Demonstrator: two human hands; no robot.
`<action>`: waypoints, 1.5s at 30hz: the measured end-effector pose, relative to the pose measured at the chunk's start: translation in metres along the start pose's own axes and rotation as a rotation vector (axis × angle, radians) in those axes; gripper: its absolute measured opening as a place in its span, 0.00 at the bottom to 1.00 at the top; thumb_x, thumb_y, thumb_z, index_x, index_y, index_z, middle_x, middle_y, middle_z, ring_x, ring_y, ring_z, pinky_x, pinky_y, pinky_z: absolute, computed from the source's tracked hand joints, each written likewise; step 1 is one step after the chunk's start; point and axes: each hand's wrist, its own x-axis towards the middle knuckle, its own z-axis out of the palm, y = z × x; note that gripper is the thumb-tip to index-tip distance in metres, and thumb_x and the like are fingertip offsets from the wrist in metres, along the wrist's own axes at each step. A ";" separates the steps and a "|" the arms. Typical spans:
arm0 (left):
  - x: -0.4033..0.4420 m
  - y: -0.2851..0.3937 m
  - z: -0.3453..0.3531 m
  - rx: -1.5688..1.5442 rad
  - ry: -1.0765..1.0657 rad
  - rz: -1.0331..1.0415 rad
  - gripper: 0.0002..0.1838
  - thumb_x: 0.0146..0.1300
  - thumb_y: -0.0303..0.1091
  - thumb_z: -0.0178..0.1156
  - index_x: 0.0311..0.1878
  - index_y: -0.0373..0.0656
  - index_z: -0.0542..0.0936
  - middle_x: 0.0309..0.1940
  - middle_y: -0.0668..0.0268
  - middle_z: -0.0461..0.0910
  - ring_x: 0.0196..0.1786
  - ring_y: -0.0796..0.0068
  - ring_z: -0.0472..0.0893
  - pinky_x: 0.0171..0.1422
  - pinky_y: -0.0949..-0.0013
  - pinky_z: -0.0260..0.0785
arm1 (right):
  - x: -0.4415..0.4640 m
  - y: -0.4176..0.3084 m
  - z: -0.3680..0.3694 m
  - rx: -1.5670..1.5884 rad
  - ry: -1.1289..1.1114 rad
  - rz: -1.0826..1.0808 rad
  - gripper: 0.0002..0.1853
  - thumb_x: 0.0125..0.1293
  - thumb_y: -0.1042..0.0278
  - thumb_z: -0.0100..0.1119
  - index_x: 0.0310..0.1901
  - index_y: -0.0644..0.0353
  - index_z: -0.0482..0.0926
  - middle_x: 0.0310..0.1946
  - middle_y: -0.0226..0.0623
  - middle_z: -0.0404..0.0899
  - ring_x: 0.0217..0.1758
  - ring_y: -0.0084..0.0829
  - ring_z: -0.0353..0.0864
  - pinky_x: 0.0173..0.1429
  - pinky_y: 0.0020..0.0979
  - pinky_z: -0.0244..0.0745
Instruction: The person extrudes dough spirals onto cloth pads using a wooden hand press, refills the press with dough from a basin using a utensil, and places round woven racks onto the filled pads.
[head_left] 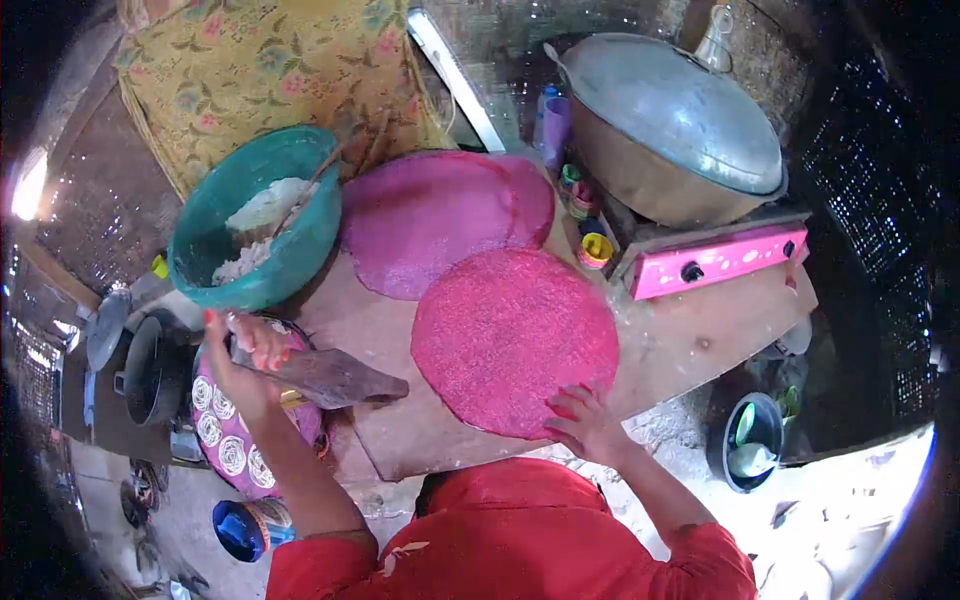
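Observation:
My left hand [248, 355] is closed around one end of a dark brown tapered piece [345, 378], whose narrower end points right; I cannot make out its material. It hangs over a round mat [208, 458] bearing several pale coiled spirals of strands. My right hand [588, 425] rests at the lower right edge of a bright pink round mat [515, 340], fingers apart. The pink mat lies on a wooden board [690, 350] and partly overlaps other pinkish-purple round mats [430, 215].
A green basin [255, 285] with white floury stuff and a stick stands upper left. At upper right, a large lidded pot [670, 110] sits on a pink-fronted stove [715, 262]. Small coloured cups [596, 248] stand beside it. A dark bucket [748, 480] is lower right.

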 end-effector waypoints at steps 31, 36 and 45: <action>0.002 -0.011 0.028 0.008 -0.232 -0.078 0.21 0.71 0.46 0.40 0.23 0.44 0.64 0.09 0.67 0.59 0.09 0.76 0.59 0.15 0.72 0.55 | -0.010 0.007 0.000 0.360 0.186 0.077 0.13 0.54 0.77 0.56 0.42 0.54 0.80 0.48 0.35 0.78 0.57 0.41 0.71 0.64 0.43 0.61; 0.002 -0.010 0.020 0.019 -0.265 -0.090 0.22 0.70 0.48 0.42 0.22 0.44 0.64 0.09 0.66 0.60 0.09 0.75 0.60 0.16 0.71 0.57 | -0.025 0.017 0.023 0.325 0.125 0.075 0.14 0.53 0.75 0.56 0.42 0.54 0.80 0.48 0.37 0.77 0.58 0.43 0.70 0.64 0.45 0.60; -0.003 -0.024 0.018 0.078 -0.364 -0.063 0.32 0.64 0.66 0.39 0.20 0.45 0.63 0.07 0.67 0.59 0.09 0.73 0.61 0.17 0.68 0.58 | -0.022 0.004 -0.004 0.125 0.034 0.076 0.12 0.57 0.65 0.59 0.43 0.51 0.80 0.51 0.35 0.75 0.60 0.43 0.67 0.65 0.46 0.59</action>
